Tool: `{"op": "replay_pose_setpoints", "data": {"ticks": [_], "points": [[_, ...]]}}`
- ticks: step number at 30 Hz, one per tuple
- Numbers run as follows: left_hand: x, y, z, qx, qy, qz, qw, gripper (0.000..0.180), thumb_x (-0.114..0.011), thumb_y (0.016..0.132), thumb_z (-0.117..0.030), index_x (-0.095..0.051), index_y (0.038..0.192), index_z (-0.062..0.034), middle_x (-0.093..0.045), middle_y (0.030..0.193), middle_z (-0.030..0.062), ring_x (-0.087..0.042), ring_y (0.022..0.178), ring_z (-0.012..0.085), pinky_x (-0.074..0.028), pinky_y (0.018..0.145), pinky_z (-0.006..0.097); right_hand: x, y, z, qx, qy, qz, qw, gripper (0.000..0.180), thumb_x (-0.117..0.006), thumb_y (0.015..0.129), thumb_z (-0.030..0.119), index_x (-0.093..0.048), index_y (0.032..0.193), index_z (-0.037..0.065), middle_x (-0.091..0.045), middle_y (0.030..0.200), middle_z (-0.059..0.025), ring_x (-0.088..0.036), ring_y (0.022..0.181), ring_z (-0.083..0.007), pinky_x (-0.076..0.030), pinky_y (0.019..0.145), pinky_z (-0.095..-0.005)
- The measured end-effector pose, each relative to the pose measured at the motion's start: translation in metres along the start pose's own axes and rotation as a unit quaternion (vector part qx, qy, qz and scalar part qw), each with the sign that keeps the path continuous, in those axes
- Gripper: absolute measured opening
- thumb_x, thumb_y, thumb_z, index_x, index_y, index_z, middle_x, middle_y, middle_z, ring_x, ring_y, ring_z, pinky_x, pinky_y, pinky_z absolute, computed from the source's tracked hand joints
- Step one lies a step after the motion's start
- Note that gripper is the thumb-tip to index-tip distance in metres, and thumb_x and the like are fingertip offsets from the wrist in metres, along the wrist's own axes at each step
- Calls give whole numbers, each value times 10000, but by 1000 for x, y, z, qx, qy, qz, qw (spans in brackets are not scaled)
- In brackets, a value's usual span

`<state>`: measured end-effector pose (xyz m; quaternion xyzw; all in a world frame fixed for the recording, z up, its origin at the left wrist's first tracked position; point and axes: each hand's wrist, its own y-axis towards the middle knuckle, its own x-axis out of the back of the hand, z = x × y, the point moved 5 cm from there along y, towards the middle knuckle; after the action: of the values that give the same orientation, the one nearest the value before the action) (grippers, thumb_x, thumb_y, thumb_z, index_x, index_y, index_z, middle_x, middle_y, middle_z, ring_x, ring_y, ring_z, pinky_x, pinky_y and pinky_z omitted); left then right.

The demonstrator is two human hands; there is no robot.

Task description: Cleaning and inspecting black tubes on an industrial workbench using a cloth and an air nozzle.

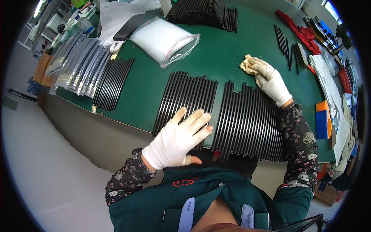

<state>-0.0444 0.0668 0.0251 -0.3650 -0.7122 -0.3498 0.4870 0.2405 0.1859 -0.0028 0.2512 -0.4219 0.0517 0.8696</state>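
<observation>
My left hand (178, 137), in a white glove with the thumb and one fingertip bare, lies flat over the left group of black rods (189, 91). Its fingers are spread and touch the rods. To the right a second group of black rods (247, 121) lies side by side, with ends reaching the table's near edge. Beyond that group my gloved right hand (270, 79) is closed on a crumpled cream cloth (247, 65). The cloth rests at the green tabletop, and my right forearm passes beside the right group.
A pile of black rods (205, 13) lies at the back. Plastic-wrapped bundles (81, 65) and more rods (114, 83) are at the left. Behind them are a white plastic bag (162, 40) and a dark phone (129, 28). A red cloth (299, 33) and tape rolls (322, 120) lie right.
</observation>
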Motion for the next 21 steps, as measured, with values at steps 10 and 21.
{"op": "replay_pose_setpoints", "data": {"ticks": [10,21], "points": [[-10,2,-6,-34,19,-36,999,629,-587,798,-479,-498,1250,-51,-490,1339,163,-473,1259,364,-355,1043,523,6,0,5,-33,17,-9,999,304,-557,821,-78,-658,1090,22,-629,1213,-160,-569,1188,-310,-448,1019,-346],[-25,0,-29,-72,-5,-67,995,384,-609,853,-152,-555,1206,-9,-575,1240,137,-548,1175,290,-430,993,437,-63,27,122,310,-3,137,941,534,-635,692,-48,-578,1211,66,-608,1234,-115,-562,1168,-335,-452,994,-439]]}}
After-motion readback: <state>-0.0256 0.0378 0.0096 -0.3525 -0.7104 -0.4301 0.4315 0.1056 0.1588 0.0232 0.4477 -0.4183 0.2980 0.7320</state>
